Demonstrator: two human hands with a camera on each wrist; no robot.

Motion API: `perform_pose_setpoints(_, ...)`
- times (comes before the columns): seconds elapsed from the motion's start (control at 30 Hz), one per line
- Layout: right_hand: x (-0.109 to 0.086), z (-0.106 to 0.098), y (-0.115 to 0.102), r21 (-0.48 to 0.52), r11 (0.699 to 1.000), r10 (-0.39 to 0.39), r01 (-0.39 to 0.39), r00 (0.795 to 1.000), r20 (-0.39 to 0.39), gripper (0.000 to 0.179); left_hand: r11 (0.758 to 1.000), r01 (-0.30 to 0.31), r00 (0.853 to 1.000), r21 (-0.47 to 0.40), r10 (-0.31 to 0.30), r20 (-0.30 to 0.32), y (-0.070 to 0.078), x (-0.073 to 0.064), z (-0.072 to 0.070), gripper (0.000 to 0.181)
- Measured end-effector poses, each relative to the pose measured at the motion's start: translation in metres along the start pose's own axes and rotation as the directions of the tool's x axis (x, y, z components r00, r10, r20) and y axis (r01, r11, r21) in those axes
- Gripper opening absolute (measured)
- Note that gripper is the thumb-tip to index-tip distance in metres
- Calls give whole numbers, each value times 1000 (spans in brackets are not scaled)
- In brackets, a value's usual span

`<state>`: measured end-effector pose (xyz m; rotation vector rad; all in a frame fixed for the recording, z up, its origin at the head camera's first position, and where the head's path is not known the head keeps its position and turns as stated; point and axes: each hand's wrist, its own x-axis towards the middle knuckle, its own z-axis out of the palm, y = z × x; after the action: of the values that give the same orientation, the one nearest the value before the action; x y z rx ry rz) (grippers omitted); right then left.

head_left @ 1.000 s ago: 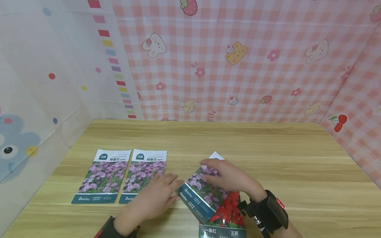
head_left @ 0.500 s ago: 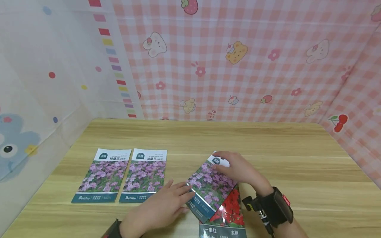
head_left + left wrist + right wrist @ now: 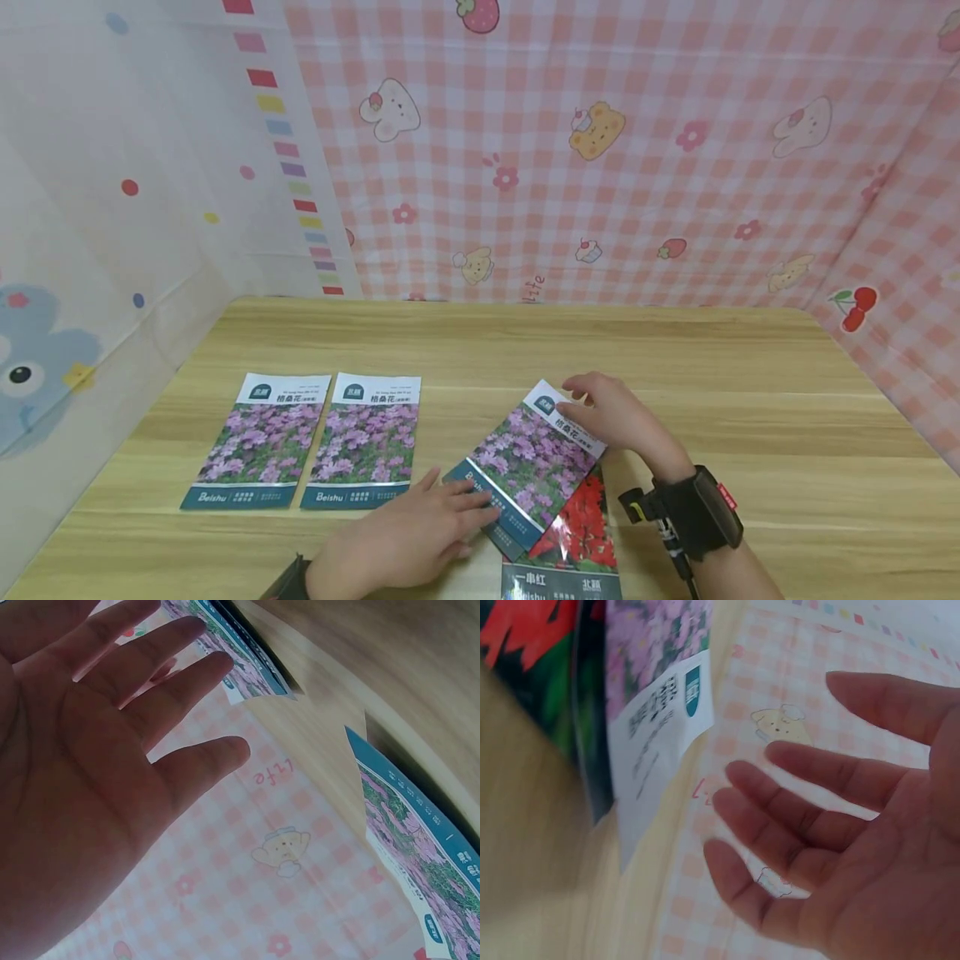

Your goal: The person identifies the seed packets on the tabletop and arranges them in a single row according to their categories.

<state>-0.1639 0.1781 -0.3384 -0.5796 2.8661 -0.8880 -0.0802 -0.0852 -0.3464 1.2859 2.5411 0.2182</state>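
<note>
A seed packet with purple flowers lies slanted in the head view, with the edge of another packet showing beneath it. Both overlap a seed packet with red flowers. My left hand has its fingertips over the slanted packet's lower-left end, fingers spread. Beside the packet's upper-right end is my right hand, fingers loosely bent. The right wrist view shows the right palm holding nothing, with the packet's white top apart from the fingers. In the left wrist view the left palm is bare.
Two more purple-flower seed packets lie side by side, upright, on the left of the wooden table. A pink checked cloth hangs behind the table, and a pale cloth borders its left side.
My right hand has drawn back to the right, off the slanted packet, uncovering its white top. My left hand has shifted right, and its fingertips now overlap the packet's lower end.
</note>
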Motion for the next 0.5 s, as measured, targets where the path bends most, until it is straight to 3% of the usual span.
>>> perform_pose_setpoints(0.27,2,0,7,-21,989,148,-148,989,9,40,1000,17,999,-15,-16,51,3,-1,1,44)
perform_pose_setpoints(0.5,2,2,14,-50,983,175,-175,985,8,36,999,29,997,-27,-26,79,3,-1,3,43)
